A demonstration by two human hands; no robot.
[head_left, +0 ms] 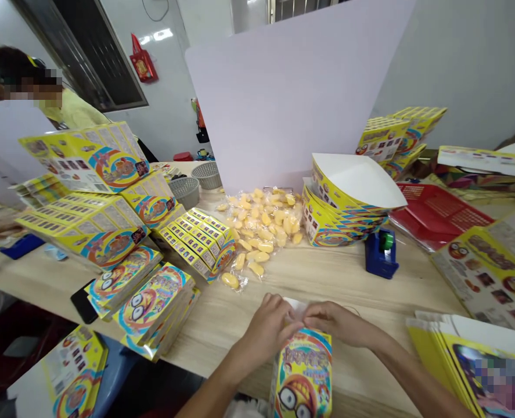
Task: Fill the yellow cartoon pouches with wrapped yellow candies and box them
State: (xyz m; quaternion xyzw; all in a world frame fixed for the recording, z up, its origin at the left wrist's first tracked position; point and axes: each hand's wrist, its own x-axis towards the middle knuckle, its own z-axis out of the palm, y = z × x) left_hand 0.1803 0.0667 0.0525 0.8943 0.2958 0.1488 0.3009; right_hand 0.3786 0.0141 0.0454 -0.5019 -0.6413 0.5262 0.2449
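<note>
A yellow cartoon-printed cardboard box [304, 374] stands at the table's near edge, its top end away from me. My left hand [272, 325] is closed at the left of that top end, the thumb lying across the edge. From the right, my right hand [338, 320] pinches at the same end, with a white flap between the two hands. Exactly what lies between the fingertips is partly hidden. Beyond my hands, yellow pieces in clear wrappers [263, 223] lie in a loose pile.
Stacked printed boxes [104, 226] fill the left, with flat boxes [155, 302] nearer me. A blue tape dispenser [381, 255] sits right of the pile, by nested cartons [348, 197]. Flat cards [479, 354] lie at right. A co-worker [74, 107] is far left.
</note>
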